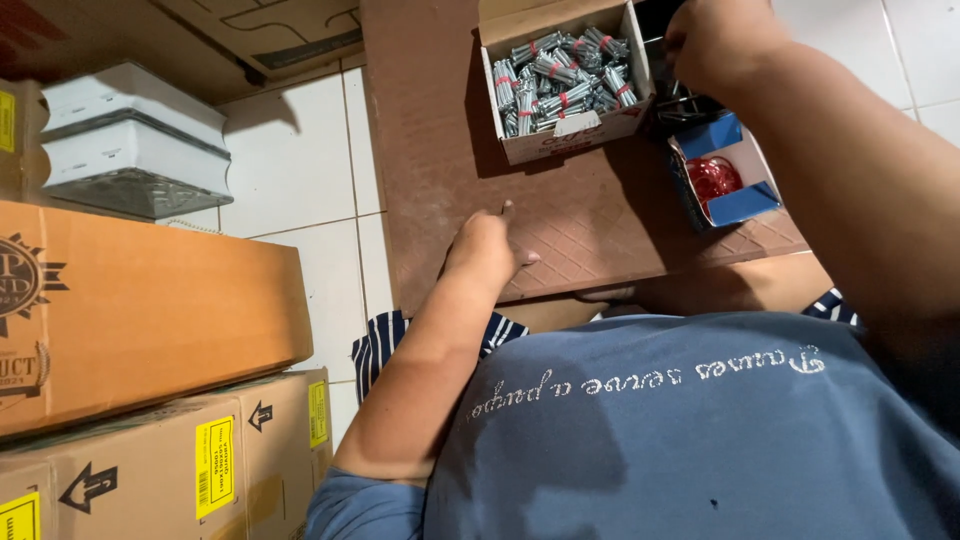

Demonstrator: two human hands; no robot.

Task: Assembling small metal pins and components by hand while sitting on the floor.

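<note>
On the brown board (560,230) laid over the white tiled floor (300,170), a white carton of metal anchor bolts (562,78) stands open, full of silvery pieces with red bands; the right hand (715,40) is up at the far edge just beside that carton, fingers bunched over dark metal parts (680,105) (whether it actually pinches one I cannot tell); the left hand (488,248) rests loosely curled on the board, holding nothing; a small blue box (725,180) with something red inside sits near the right forearm; this looks like the picking and sorting stage, and the next move calls for a sure pinch on one small piece; cardboard cartons (150,330) are stacked at the left.
</note>
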